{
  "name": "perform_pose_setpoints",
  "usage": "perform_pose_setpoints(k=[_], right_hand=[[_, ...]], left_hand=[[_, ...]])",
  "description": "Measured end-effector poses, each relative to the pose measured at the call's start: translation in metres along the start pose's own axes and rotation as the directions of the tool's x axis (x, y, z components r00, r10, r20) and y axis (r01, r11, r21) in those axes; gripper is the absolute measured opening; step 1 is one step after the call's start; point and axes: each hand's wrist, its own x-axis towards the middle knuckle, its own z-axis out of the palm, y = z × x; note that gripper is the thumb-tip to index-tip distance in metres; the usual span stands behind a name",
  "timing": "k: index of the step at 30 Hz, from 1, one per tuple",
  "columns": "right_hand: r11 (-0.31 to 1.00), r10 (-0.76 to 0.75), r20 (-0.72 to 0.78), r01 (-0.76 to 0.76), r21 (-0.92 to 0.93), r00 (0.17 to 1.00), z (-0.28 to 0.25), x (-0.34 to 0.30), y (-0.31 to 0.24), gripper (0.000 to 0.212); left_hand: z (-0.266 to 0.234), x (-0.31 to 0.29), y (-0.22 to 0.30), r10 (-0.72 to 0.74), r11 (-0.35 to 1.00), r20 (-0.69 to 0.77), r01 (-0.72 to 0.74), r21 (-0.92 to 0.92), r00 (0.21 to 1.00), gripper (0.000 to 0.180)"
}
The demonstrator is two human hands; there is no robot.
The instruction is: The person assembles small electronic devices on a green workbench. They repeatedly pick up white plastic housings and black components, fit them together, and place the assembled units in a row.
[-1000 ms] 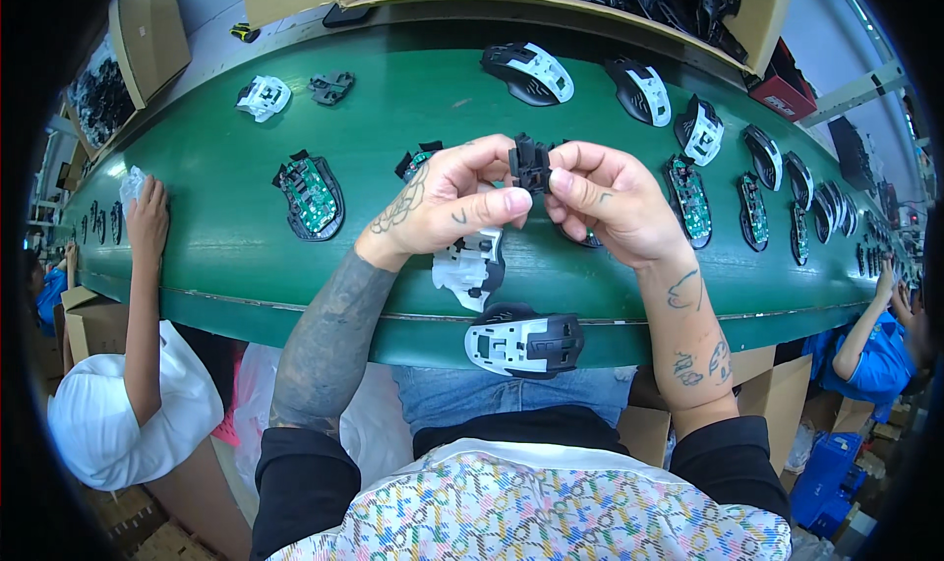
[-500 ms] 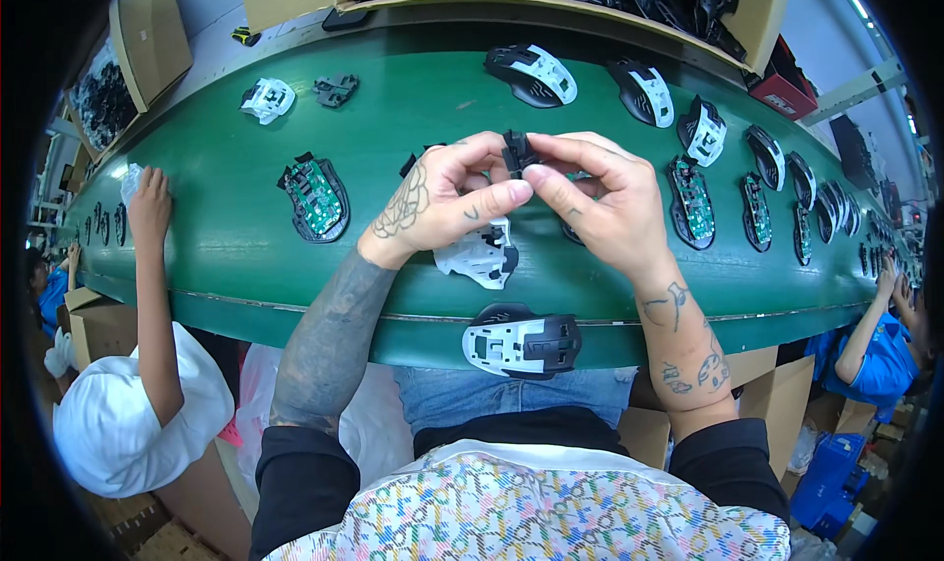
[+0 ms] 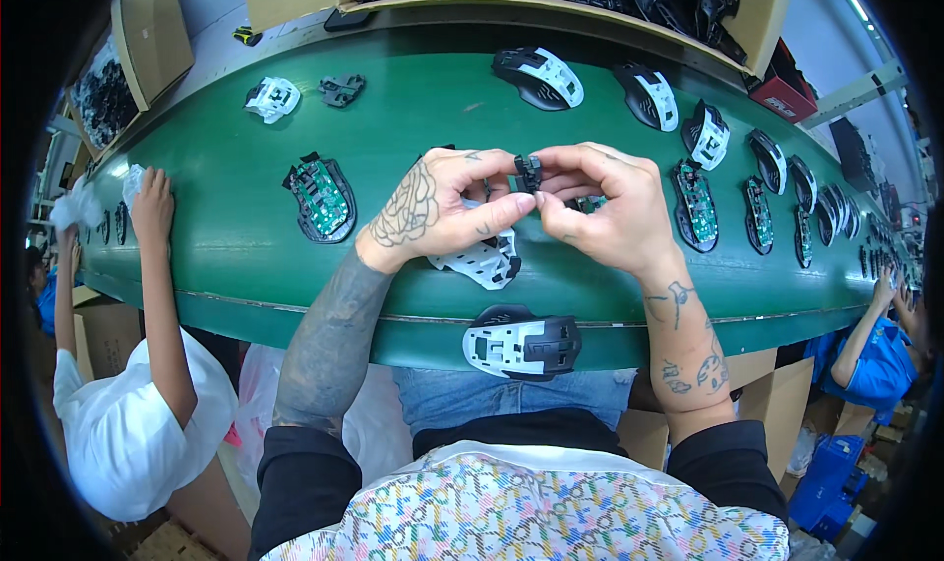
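Between the fingertips of both hands, above the green belt, is a small black plastic part (image 3: 528, 174). My left hand (image 3: 425, 210) pinches it from the left, and my right hand (image 3: 615, 207) pinches it from the right. Below them lies a white and black plastic mouse frame (image 3: 487, 261), partly covered by my left hand. Closer to me, on the belt's near edge, sits a black and white mouse shell (image 3: 521, 343). Some green circuit board shows behind my right fingers, mostly hidden.
Left of my hands lies a mouse base with circuit board (image 3: 322, 197); beyond it are a white piece (image 3: 272, 99) and black piece (image 3: 342, 90). Mouse shells (image 3: 539, 77) and board-filled bases (image 3: 698, 207) line the right. A carton (image 3: 767, 20) of black parts stands behind. Co-workers flank me.
Both hands have come slightly nearer to me with the black part, which has turned a little. Pieces on the belt have shifted slightly right. The left co-worker's other hand has appeared, holding clear plastic.
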Motion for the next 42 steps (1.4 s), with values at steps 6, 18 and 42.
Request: perform_pose_setpoints(k=[6,18,42], right_hand=[[1.000,-0.015,0.014,0.015,-0.020,1.000,0.005,0.000,0.000,0.032],[0.947,-0.131,-0.097,0.095,-0.307,0.987,0.020,-0.001,0.004,0.041],[0.933,0.254,-0.089,-0.220,0.284,0.963,0.022,-0.005,0.002,0.031]], left_hand=[[-0.001,0.000,0.000,0.052,0.998,0.000,-0.052,0.032,0.999,0.025],[0.006,0.000,-0.006,0.086,0.940,-0.125,-0.039,0.340,0.988,0.020],[-0.004,-0.002,-0.003,-0.217,0.962,-0.043,0.206,-0.180,0.975,0.017]])
